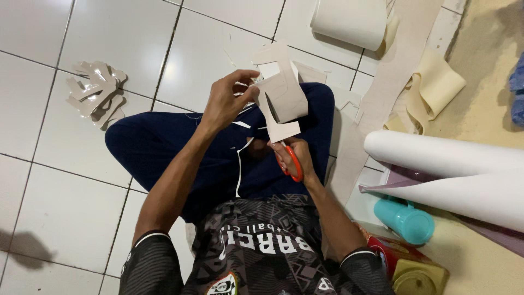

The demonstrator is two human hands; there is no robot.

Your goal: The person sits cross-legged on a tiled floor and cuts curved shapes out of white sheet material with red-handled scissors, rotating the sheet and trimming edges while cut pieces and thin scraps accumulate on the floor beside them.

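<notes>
Person seated cross-legged on a white tiled floor [65, 207], viewed from the head camera. The left hand [226, 101] holds a stiff off-white cut sheet [284, 98] above the lap, its grip pinching the sheet's left edge between thumb and fingertips. The right hand [297, 155] is closed around the orange handles of a pair of scissors [289, 161], held just under the sheet's lower edge; the blades are hidden behind the sheet. A thin trimmed strip [239, 169] hangs over the dark blue trousers. A pile of finished cut-out shapes [95, 93] lies on the floor, well apart to the person's left. To the right lie large white material rolls [447, 155], a teal cup [406, 218] and cream offcuts [431, 87].
</notes>
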